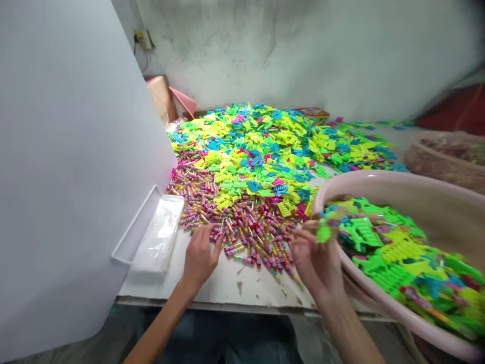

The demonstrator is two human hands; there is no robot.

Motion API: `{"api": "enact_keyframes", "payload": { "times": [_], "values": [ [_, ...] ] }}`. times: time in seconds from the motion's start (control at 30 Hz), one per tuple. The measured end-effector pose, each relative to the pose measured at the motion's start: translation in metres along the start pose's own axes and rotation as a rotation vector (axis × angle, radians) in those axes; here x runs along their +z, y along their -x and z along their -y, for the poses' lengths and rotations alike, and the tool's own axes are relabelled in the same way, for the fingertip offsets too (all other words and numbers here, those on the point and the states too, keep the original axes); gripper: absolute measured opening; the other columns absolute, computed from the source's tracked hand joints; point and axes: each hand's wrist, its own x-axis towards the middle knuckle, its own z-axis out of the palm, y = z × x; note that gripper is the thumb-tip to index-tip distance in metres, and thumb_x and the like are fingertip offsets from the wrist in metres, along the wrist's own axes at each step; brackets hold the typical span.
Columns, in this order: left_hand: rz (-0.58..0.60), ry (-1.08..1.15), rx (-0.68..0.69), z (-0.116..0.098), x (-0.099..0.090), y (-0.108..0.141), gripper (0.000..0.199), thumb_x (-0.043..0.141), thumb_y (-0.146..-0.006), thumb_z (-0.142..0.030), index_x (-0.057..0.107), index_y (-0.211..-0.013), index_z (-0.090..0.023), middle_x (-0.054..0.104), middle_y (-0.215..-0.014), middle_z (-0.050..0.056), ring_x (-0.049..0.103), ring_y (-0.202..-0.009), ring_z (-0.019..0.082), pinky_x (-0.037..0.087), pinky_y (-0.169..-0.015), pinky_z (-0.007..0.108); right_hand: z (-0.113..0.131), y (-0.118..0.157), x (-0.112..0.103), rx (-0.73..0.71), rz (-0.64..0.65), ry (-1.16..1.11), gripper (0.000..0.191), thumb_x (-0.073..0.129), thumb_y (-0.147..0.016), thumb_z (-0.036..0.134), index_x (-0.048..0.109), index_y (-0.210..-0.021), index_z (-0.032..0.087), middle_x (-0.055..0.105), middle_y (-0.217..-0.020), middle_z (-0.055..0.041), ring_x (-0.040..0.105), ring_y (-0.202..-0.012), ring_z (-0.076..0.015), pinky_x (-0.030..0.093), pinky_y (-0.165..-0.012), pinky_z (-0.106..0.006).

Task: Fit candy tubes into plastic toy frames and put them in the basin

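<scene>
Table [223,285]: sticks [248,227], centre; left hand [200,254], seven o'clock, grip unclear; right hand [316,258], four o'clock, pinches green piece [324,231].

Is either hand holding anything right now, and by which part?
The right hand seems to hold a green piece, too blurred to tell where. The left hand is at the sticks; any grip is unclear.
</scene>
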Motion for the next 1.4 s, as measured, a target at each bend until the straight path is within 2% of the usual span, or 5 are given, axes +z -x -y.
{"api": "enact_keyframes", "payload": {
  "times": [0.2, 0.4, 0.77, 1.07, 1.4],
  "values": [
    [0.010, -0.166, -0.051, 0.006, 0.031, -0.003, 0.016, 0.057, -0.088, -0.024, 0.059, -0.102, -0.017, 0.059, -0.107, 0.012, 0.053, -0.105, 0.029, 0.048, -0.092, 0.046, -0.020, -0.018, -0.009, -0.189, 0.148, 0.306, 0.076, 0.033, -0.078, 0.085, 0.068, -0.110, 0.024, 0.069, -0.092, -0.0098, 0.064, -0.086, -0.0262, 0.055, -0.074, -0.038],
    [-0.190, 0.152, -0.205, 0.013, 0.027, -0.002, 0.014, 0.051, -0.092, -0.028, 0.057, -0.102, -0.019, 0.060, -0.099, 0.008, 0.057, -0.098, 0.024, 0.049, -0.089, 0.042, -0.057, -0.083, 0.020, -0.526, 0.321, 1.309, 0.027, 0.048, -0.089, 0.024, 0.065, -0.110, 0.022, 0.067, -0.114, -0.0077, 0.058, -0.108, -0.0250, 0.045, -0.097, -0.041],
    [-0.234, 0.294, -0.310, 0.012, 0.021, 0.001, 0.022, 0.050, -0.095, -0.038, 0.057, -0.100, -0.019, 0.063, -0.089, 0.005, 0.063, -0.076, 0.018, 0.053, -0.068, 0.031, -0.081, -0.167, 0.065, -0.474, 0.366, 1.347, 0.006, 0.061, -0.078, 0.017, 0.064, -0.082, 0.021, 0.064, -0.121, -0.0124, 0.042, -0.126, -0.0317, 0.026, -0.111, -0.048],
    [-0.189, 0.472, -0.311, 0.003, 0.010, 0.004, 0.028, 0.049, -0.096, -0.037, 0.064, -0.112, -0.020, 0.066, -0.104, 0.009, 0.063, -0.096, 0.020, 0.053, -0.082, 0.033, -0.072, -0.106, 0.064, -0.144, 0.268, 0.891, 0.040, 0.057, -0.083, 0.058, 0.056, -0.096, 0.020, 0.065, -0.084, -0.0040, 0.067, -0.067, -0.0205, 0.056, -0.056, -0.033],
    [-0.053, 0.690, -0.378, -0.029, -0.032, -0.013, 0.027, 0.054, -0.094, -0.040, 0.062, -0.109, -0.019, 0.066, -0.096, 0.006, 0.063, -0.086, 0.017, 0.053, -0.075, 0.027, -0.053, -0.022, 0.055, 0.230, 0.364, 0.561, 0.033, 0.076, -0.074, 0.047, 0.067, -0.081, 0.016, 0.064, -0.077, -0.0018, 0.060, -0.065, -0.0152, 0.051, -0.052, -0.024]
  ]
}}
